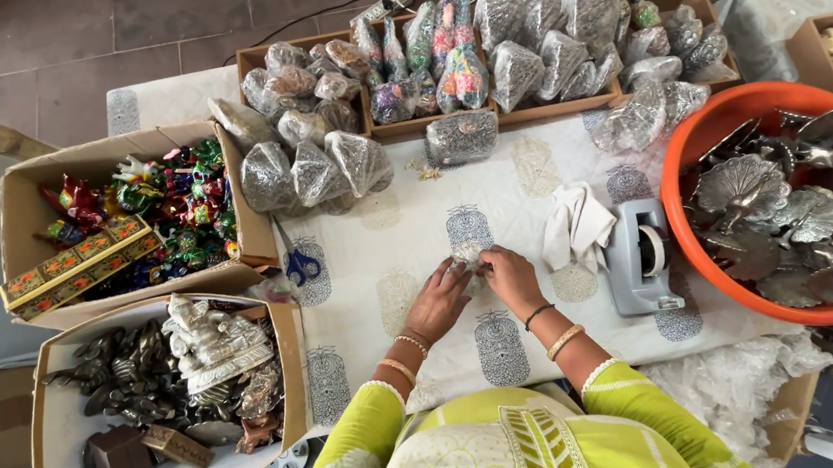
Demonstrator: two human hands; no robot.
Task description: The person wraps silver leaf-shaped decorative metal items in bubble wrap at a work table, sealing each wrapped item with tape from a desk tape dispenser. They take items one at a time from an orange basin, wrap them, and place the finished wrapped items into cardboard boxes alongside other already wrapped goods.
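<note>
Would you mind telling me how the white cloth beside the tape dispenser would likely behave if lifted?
The white cloth lies crumpled in soft folds, so it would probably hang limp. It looks thin, so likely light. Pushed, it would probably bunch rather than slide whole on the printed tablecloth.

You're looking down at a worktop (533, 184) under a white cloth with blue block prints. Beyond it there's a grey-brown tiled floor (68, 44) with a black cable (317, 17) trailing across, all in soft, even daylight.

Lime-green embroidered sleeves, white-trimmed cuffs, gold bangles.
</note>
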